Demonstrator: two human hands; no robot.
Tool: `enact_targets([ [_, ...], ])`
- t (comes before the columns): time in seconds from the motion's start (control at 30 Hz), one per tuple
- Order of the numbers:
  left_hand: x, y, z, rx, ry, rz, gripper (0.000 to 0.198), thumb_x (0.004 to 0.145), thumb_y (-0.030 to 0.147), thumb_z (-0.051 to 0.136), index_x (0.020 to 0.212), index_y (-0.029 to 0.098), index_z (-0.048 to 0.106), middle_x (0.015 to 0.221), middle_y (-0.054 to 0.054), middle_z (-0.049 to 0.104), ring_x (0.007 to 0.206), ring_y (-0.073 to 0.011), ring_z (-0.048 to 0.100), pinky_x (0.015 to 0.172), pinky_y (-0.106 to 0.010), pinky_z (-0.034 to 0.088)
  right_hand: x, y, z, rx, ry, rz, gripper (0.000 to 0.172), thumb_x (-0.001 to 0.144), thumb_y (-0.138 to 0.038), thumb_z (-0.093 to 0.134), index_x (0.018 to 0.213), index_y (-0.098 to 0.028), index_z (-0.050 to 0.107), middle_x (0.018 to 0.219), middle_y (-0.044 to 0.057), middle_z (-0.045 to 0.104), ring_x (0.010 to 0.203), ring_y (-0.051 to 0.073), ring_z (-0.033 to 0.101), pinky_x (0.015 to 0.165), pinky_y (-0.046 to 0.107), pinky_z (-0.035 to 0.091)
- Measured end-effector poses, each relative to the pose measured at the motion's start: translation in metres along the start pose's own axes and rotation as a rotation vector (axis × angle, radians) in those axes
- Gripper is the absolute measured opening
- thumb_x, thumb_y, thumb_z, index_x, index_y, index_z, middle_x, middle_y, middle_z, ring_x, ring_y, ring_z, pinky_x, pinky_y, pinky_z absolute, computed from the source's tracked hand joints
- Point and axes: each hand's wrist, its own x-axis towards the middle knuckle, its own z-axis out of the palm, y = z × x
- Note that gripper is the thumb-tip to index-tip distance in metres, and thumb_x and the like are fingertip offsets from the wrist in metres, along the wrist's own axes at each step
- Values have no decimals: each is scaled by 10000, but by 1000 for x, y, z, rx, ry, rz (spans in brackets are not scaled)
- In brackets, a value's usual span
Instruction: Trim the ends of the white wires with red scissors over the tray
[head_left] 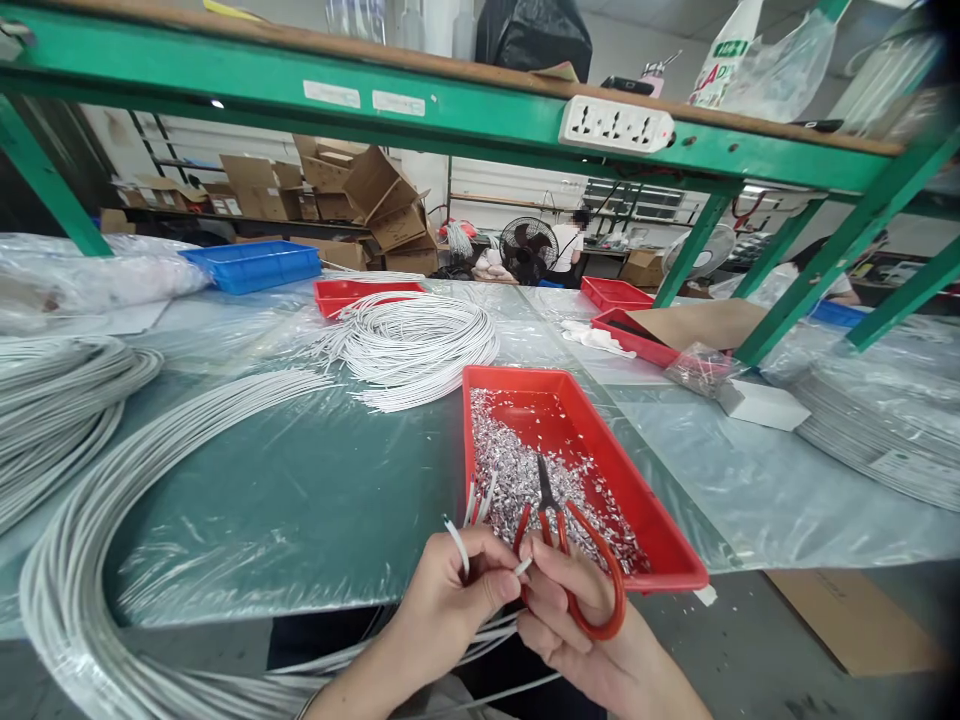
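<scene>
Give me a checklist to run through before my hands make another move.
1. White cable gripped: ok, pinched in the left hand.
2. Red-handled scissors secure: ok, held in the right hand.
3. Blades pointing away from both hands: ok, directed forward.
4. Red tray beneath the blades: ok, with silvery scraps in it.
5. Hands gloved: not ok, both are bare.
6. Cable tip cleanly trimmed: cannot tell, too small and partly covered.
</scene>
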Motion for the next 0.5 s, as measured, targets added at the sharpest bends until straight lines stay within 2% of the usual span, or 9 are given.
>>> enact_targets([
  [0.07, 0, -1, -2, -126, -28, -25, 295, 778, 319, 556, 732, 30, 525, 638, -61, 469, 610, -67, 402, 579, -182, 310, 1, 1, 8, -159, 55, -118, 263, 860, -207, 447, 660, -56, 527, 486, -1, 334, 390, 12, 307, 439, 153, 210],
  [0.13, 1, -1, -3, -160, -28, -22, 299, 782, 314, 558, 714, 25, 529, 647, -79, 509, 630, -79, 459, 612, -189, 344, 0, 2, 22, -366, 236, -248, 292, 770, -296, 583, 621, -52, 520, 490, 20, 356, 505, 44, 397, 512, 157, 272],
  [0.2, 2, 2, -3, -155, -23, -9, 286, 781, 299, 564, 713, 23, 536, 644, -79, 527, 623, -68, 473, 602, -170, 346, -2, 3, 38, -577, 460, -338, 337, 615, -363, 704, 692, -61, 577, 499, 19, 406, 520, 45, 413, 524, 145, 275],
  [0.27, 2, 4, -1, -145, -11, -30, 276, 767, 296, 581, 725, 26, 542, 649, -67, 533, 599, -44, 457, 567, -139, 331, -5, 2, 48, -737, 570, -401, 352, 555, -360, 730, 711, -68, 613, 494, 15, 436, 480, 30, 404, 499, 136, 273],
  [0.33, 2, 7, 1, -154, -3, -48, 279, 755, 308, 593, 737, 34, 542, 634, -49, 523, 575, -24, 435, 551, -119, 323, -6, -2, 48, -806, 583, -423, 325, 572, -362, 717, 670, -67, 617, 474, 10, 413, 473, 22, 392, 493, 126, 279],
  [0.37, 2, 7, 1, -148, -7, -45, 291, 755, 320, 590, 727, 36, 536, 625, -47, 515, 574, -26, 430, 548, -120, 321, -7, -4, 46, -829, 545, -397, 317, 598, -361, 701, 676, -65, 620, 466, 8, 393, 466, 18, 377, 477, 121, 267],
  [0.47, 3, 6, 0, -77, -36, -23, 331, 772, 353, 567, 707, 29, 541, 602, -63, 503, 572, -46, 425, 543, -151, 301, -7, -10, 36, -907, 316, -281, 182, 669, -220, 651, 712, -52, 597, 450, -1, 381, 442, 15, 347, 430, 111, 238],
  [0.5, 4, 5, -1, -65, -53, -20, 347, 777, 361, 559, 696, 24, 547, 601, -75, 508, 570, -54, 427, 537, -162, 288, -7, -11, 35, -882, 285, -276, 131, 651, -147, 647, 718, -51, 588, 452, -4, 406, 440, 15, 362, 434, 105, 257],
])
